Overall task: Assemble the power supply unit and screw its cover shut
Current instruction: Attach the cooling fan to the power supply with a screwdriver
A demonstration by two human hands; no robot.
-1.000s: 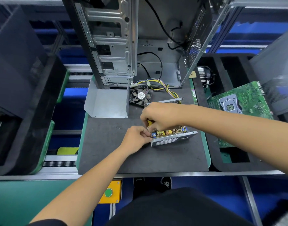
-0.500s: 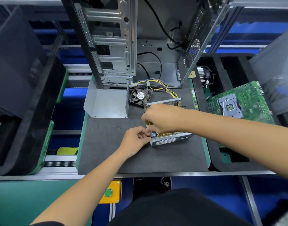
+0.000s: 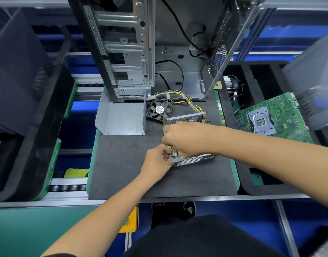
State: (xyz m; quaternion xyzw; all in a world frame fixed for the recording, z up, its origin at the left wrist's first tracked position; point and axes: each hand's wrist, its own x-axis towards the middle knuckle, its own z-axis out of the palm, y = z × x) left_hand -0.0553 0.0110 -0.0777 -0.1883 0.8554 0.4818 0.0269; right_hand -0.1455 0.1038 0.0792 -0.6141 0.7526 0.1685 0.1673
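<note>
The open power supply unit (image 3: 193, 160) lies on the dark mat (image 3: 133, 175), its perforated metal walls and its circuit board partly visible. My right hand (image 3: 185, 140) reaches down into the unit from above with curled fingers, covering most of the board; what it holds is hidden. My left hand (image 3: 158, 160) pinches at the unit's near left corner. The bent grey metal cover (image 3: 120, 117) lies apart to the left. The black fan (image 3: 159, 110) and a yellow-black cable bundle (image 3: 189, 101) sit behind the unit.
An open computer case (image 3: 126, 52) stands upright at the back of the mat. A green motherboard (image 3: 271, 119) rests in a black foam tray on the right. Black foam trays (image 3: 29, 108) fill the left. Small dark screws (image 3: 208, 121) lie beside the unit.
My right hand has shifted slightly left and toward me over the unit's board. My left hand stays pinched at the near left corner.
</note>
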